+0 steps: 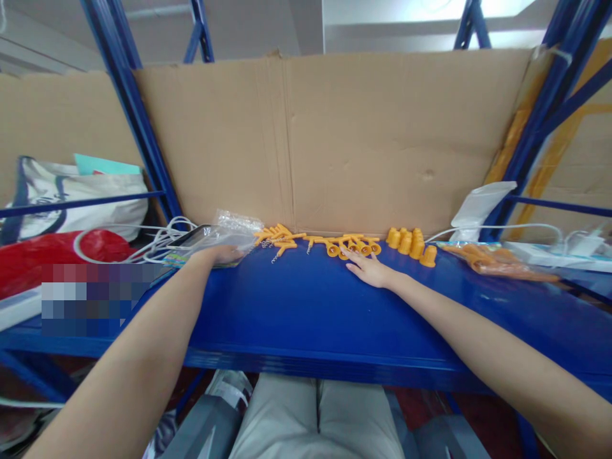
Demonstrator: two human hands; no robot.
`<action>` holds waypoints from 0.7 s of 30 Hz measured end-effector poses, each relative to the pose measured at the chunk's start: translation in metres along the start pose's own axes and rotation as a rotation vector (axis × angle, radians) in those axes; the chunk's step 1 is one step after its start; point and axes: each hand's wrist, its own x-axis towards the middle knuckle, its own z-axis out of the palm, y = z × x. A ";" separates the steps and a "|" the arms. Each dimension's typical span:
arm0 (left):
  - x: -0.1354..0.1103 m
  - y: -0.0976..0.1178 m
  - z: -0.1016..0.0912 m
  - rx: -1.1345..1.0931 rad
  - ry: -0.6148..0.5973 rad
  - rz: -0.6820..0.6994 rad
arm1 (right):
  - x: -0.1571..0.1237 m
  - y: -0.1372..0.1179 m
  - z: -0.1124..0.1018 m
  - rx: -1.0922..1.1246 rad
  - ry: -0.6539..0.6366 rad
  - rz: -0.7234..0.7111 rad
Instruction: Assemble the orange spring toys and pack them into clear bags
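Observation:
My right hand [368, 268] lies with fingers spread over a row of orange pieces with round hollow heads [332, 249]; its fingertips touch some of them. On the far left, my left hand [224, 254] rests on clear plastic bags [234, 229], its fingers stretched out and partly lost against the plastic. Between the hands lie several orange sticks with metal spiral tips [280, 251], loosely heaped and pointing different ways. Right of my right hand, several orange bell-shaped cups [405, 242] stand upside down in short rows.
A cardboard panel [354, 140] closes off the back of the blue shelf [306, 319]. At right are a bag of orange parts [492, 260] and a white power strip [559, 254]. White cables [165, 239], a red bundle [43, 258] and a cloth bag [95, 197] occupy the left.

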 end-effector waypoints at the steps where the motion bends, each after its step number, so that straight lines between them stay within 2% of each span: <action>1: -0.002 0.001 -0.004 0.032 0.001 0.007 | 0.000 0.001 0.001 0.003 0.001 -0.005; 8: -0.011 0.010 -0.025 0.165 0.047 -0.051 | 0.000 0.004 0.002 -0.004 0.049 -0.053; 12: -0.021 0.017 -0.041 0.192 0.170 -0.117 | -0.001 -0.002 -0.001 -0.031 0.048 -0.025; 17: -0.039 0.028 -0.065 0.155 0.240 -0.179 | -0.002 -0.004 -0.003 -0.024 0.044 -0.041; 21: -0.058 0.042 -0.088 0.203 0.394 -0.223 | -0.002 -0.003 -0.002 -0.011 0.056 -0.050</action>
